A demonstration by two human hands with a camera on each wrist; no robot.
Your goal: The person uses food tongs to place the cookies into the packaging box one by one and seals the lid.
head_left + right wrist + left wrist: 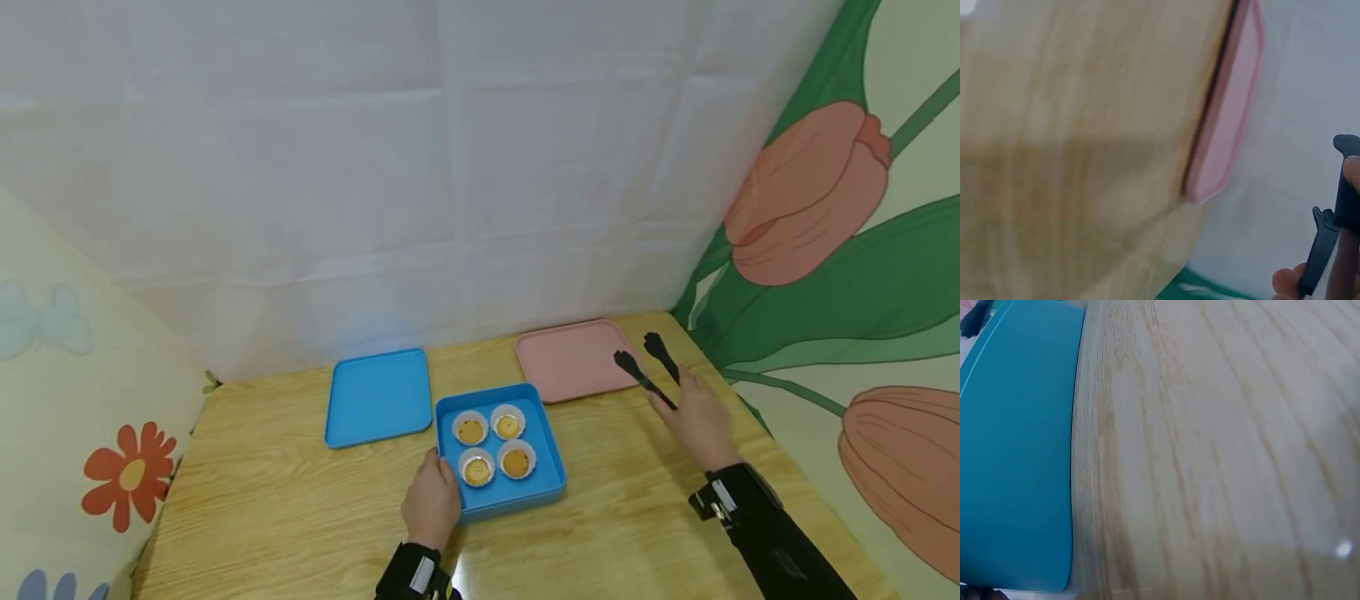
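Note:
A deep blue box (498, 502) stands on the table, holding several small yellow-brown cakes (516, 460) in white paper cups. At its left side, my left hand (432, 502) grips the wall; the fingertips are partly hidden. The left wrist view shows the blue box (1019, 450) from close up. Over the right part of the table, my right hand (699, 421) holds black tongs (647, 377) with their tips spread and nothing between them. The tongs (1321, 253) also appear at the edge of the right wrist view.
A flat blue tray (378, 398) lies behind and left of the box. To the back right lies a pink tray (573, 358), partly behind the tongs. A white cloth (450, 167) hangs behind the wooden table (285, 500), and a flower-printed cloth (885, 350) borders the right side.

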